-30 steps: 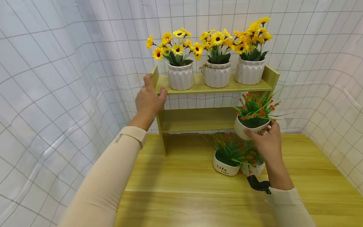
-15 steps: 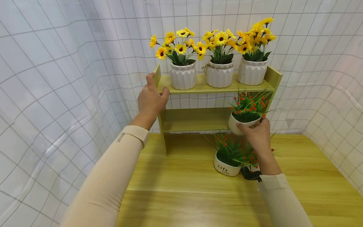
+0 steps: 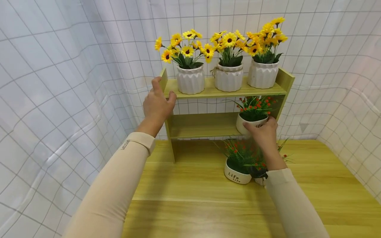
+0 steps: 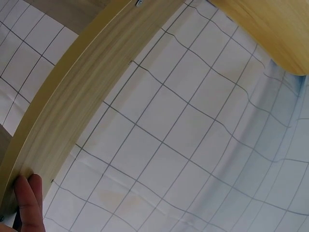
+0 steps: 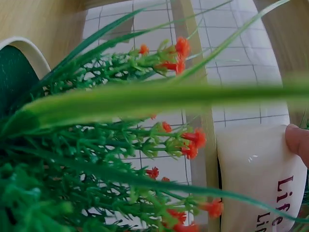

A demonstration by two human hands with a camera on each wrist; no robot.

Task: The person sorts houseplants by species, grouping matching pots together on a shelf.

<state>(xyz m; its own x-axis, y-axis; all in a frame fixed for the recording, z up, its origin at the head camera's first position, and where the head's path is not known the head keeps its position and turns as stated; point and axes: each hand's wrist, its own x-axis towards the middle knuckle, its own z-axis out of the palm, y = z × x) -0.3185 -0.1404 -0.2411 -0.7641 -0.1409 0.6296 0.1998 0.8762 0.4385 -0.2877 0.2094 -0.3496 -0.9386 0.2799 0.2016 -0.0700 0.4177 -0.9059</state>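
Observation:
My left hand (image 3: 157, 104) grips the upper left corner of a small wooden shelf (image 3: 205, 125), thumb on the top board's front edge. In the left wrist view, fingertips (image 4: 30, 198) lie against its side panel (image 4: 79, 96). My right hand (image 3: 266, 135) holds a potted plant with red flowers (image 3: 242, 124) at the right end of the middle board. Its white pot (image 5: 251, 169), lettered "Life", is upright in the head view, close to the board's edge; whether its base touches the board is hidden.
Three white pots of yellow flowers (image 3: 190, 81) stand on the top board. Below, on the wooden table (image 3: 190, 211), a "Life" pot (image 3: 236, 175) stands beside another red-flowered plant (image 3: 260, 181), partly behind my right forearm. A white gridded curtain (image 3: 74, 99) surrounds the table.
My right hand has carried the red-flowered potted plant left and inward, from in front of the shelf's right end to the middle board. The left hand has kept its grip on the shelf.

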